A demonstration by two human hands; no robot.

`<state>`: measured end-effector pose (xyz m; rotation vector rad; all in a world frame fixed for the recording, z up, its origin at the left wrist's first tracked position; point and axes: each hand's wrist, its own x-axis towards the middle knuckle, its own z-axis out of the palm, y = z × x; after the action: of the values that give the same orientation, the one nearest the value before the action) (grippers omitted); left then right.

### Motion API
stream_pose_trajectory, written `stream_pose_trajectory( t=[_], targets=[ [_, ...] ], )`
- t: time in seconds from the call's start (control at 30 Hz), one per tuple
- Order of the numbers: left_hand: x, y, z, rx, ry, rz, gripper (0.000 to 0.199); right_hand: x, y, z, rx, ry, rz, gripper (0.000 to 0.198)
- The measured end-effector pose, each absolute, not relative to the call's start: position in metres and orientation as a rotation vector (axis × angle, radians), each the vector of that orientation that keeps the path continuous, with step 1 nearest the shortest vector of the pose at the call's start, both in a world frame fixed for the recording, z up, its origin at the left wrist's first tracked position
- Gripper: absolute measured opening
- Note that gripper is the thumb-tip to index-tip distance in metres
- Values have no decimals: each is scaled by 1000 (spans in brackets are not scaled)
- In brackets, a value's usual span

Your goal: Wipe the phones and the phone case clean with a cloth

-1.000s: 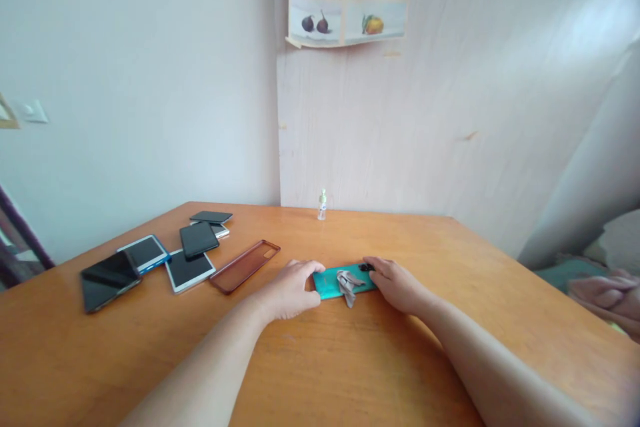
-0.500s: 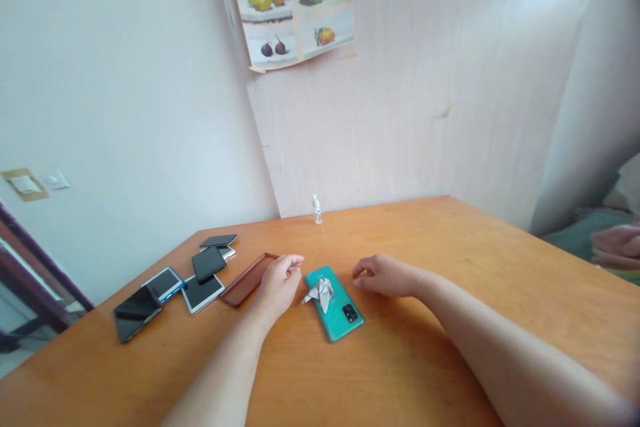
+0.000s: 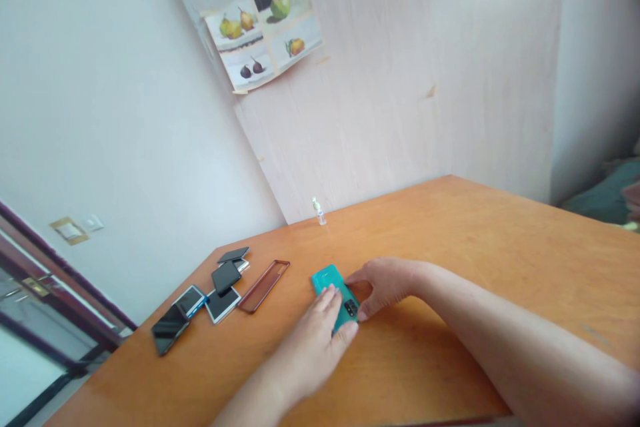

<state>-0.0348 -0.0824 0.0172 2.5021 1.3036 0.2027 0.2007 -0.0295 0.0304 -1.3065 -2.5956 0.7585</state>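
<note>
A teal smartphone (image 3: 327, 275) lies face down on the table, its black camera block toward me. My left hand (image 3: 320, 333) rests flat across the phone's left and middle part, fingers stretched out and thumb over its near end. The crumpled pale cloth that lay on the phone is out of sight, and whether it is under this hand I cannot tell. At the phone's right edge my right hand (image 3: 387, 287) curves its fingers and thumb, the tips touching the side, with a gap between them.
An empty reddish-brown phone case (image 3: 265, 285) lies on the wooden table (image 3: 440, 233). Left of it are several phones, including a black one (image 3: 171, 329) and a white-framed one (image 3: 223, 305). A small clear spray bottle (image 3: 319, 212) stands near the wall.
My left hand moved right, from beside the phone case onto the teal phone. My right hand came in against the phone's right edge. The cloth has gone from sight, and the view has tilted.
</note>
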Motion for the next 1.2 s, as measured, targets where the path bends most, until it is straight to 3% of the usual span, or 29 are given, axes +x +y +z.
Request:
stream_pose_trajectory(
  t=[0.1, 0.23, 0.37, 0.73, 0.83, 0.93, 1.2],
  targets=[
    [-37, -108, 12, 2625, 1231, 50, 79, 200, -30, 31, -1303, -2620, 726, 81],
    [-39, -85, 10, 2658, 1271, 16, 78, 199, -31, 31, -1296, -2628, 729, 71],
    [-40, -40, 9, 2557, 1511, 80, 85, 196, -29, 28, -1403, -2563, 651, 82],
    [-39, -74, 14, 2606, 1244, 144, 70, 193, -34, 34, -1361, -2609, 691, 75],
    [-41, -65, 15, 2528, 1254, 212, 67, 189, -30, 28, -1345, -2490, 671, 64],
    [-42, -58, 15, 2485, 1146, 291, 61, 184, -23, 19, -1404, -2320, 453, 47],
    [-38, -57, 17, 2457, 1075, 310, 70, 182, -4, -12, -1350, -2389, 342, 58]
  ],
)
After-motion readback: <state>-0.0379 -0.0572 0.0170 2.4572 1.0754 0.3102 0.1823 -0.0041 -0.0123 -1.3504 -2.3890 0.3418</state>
